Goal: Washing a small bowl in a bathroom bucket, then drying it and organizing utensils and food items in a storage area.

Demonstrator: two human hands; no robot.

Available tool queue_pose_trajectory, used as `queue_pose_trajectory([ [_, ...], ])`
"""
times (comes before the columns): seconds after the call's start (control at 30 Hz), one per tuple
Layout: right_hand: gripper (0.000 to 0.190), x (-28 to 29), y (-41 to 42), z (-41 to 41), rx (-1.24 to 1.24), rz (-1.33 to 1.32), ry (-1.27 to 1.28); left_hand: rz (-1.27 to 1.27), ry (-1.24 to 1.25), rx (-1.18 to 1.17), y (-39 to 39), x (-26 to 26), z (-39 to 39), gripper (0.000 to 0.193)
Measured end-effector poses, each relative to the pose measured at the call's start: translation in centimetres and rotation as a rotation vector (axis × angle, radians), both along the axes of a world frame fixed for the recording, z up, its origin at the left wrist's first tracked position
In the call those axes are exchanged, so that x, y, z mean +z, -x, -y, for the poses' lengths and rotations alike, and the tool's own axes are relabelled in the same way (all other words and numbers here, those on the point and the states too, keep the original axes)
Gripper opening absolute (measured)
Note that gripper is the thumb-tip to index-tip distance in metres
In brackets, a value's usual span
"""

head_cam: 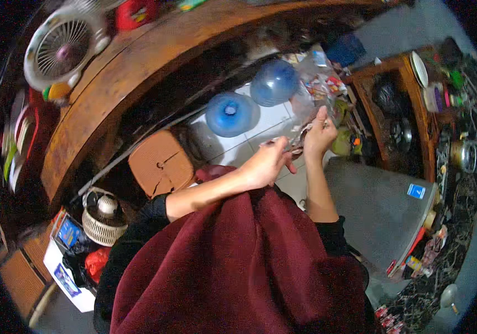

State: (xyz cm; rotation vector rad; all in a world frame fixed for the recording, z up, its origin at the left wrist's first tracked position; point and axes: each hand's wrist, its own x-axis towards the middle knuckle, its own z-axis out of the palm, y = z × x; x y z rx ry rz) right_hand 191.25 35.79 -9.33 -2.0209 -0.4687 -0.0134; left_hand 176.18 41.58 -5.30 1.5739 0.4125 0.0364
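Note:
Both hands are over the white tiled floor in the upper middle of the head view. My left hand [265, 163] is closed on the near end of a crumpled, partly clear plastic bag [296, 142]. Raised a little farther out, my right hand [321, 133] grips another part of that bag with its thumb up. A larger clear plastic bag [315, 77] with colourful wrappers lies beyond the right hand; whether the two are one bag, I cannot tell. Two blue water jugs [232, 113] [275, 82] stand on the tiles beyond my hands.
A brown plastic stool [161, 163] with a cracked seat stands to the left. Right of my arms is a grey flat-topped appliance [378, 204], with a wooden cabinet [417, 121] beyond. A wooden shelf edge [138, 62] carries a white fan [61, 50]. A box [77, 292] of items sits lower left.

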Motion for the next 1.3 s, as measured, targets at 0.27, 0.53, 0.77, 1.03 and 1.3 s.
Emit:
queue_pose_trajectory([
  [0.27,0.031,0.1,-13.6,10.2,-0.038,-0.741,-0.228,-0.007,0.203,-0.117,-17.6,-3.2,6.2,0.012],
  [0.53,0.022,-1.0,-21.4,5.6,-0.077,-0.777,-0.594,-0.074,-0.019,0.025,-23.6,-5.5,5.5,0.016],
  [0.77,0.016,-1.4,-23.8,-3.9,0.346,-0.813,-0.435,-0.111,0.155,0.320,-27.0,-6.7,-2.6,0.016],
  [1.03,0.022,-0.2,-27.4,-11.1,0.610,-0.763,-0.135,0.063,0.020,0.907,-29.7,-4.4,-13.4,0.025],
  [1.3,0.025,1.2,-31.1,-14.0,1.026,-0.536,0.051,0.644,0.079,0.996,-35.9,-0.1,-18.1,0.029],
])
